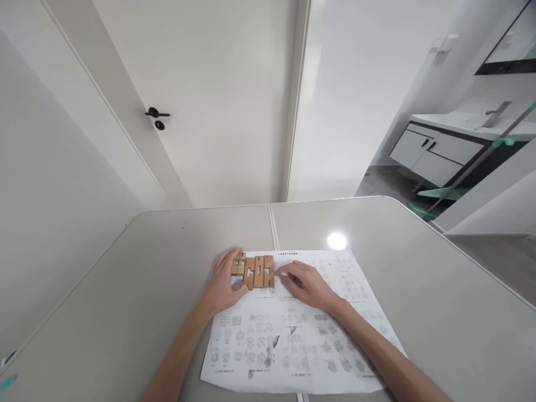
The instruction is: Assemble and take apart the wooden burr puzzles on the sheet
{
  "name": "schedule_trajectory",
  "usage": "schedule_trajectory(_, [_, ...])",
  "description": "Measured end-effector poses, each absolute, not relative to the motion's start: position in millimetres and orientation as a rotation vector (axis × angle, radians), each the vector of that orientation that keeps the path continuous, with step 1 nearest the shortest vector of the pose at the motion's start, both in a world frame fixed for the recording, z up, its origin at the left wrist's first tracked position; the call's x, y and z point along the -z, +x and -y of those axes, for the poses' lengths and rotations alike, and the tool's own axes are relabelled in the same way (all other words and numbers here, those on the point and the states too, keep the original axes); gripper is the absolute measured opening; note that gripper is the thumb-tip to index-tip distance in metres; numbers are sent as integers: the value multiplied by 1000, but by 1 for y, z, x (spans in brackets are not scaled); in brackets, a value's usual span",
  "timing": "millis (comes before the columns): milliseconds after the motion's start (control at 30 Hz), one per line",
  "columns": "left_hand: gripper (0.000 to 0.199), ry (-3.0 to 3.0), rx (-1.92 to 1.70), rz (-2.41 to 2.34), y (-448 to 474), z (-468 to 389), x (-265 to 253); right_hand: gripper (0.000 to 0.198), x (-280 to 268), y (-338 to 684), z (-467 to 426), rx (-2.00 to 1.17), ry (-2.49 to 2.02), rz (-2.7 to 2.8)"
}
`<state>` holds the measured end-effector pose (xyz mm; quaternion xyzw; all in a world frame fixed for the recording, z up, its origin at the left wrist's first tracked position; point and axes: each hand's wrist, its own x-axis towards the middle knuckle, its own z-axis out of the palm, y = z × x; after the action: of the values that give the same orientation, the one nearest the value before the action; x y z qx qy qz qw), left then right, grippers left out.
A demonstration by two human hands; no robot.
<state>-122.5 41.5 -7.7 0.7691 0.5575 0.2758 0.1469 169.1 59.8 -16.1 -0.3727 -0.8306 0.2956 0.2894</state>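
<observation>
Bare forearms come up from the bottom edge, the left forearm [180, 346] and the right forearm [381, 349] slanting inward over a grey worktop [104, 296]. Beneath the hands lies a large white sheet [262, 307] printed with rows of small grey figures and lines of text, marked by a few dark smudges; the right forearm crosses its right part.

Wooden pieces [258, 273] sit side by side in a short row near the sheet's far edge, left of its middle, between the two hands. Several have cut-out notches and dark marks like digits; those at the left end look smaller and paler.

The left hand [223, 283] curves about the left end of the row, fingers at the far side and thumb at the near side. Its grip spans the pieces, but I cannot tell whether it squeezes them. The right hand [307, 285] is beside the right end, its index fingertip at the edge of the last piece; whether it touches is unclear. Its grip is loose, released, with the fingers lightly bent.

A pale seam [272, 220] runs across the worktop, and a bright reflection [337, 241] shows beyond the sheet. Past the far edge stands a white door [218, 84] with a black handle [157, 113]. Off to the right are a white cabinet [435, 151] and a tap [497, 113].
</observation>
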Motion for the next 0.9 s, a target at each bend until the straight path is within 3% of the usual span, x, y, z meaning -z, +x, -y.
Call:
schedule_trajectory(267, [70,2193,-819,-1631,-126,-45,14,32,21,170,-60,-806,-1005,2189])
schedule_trajectory(900, [54,2179,-678,-1572,-147,-45,7,28,20,176,-72,-1033,-940,2126])
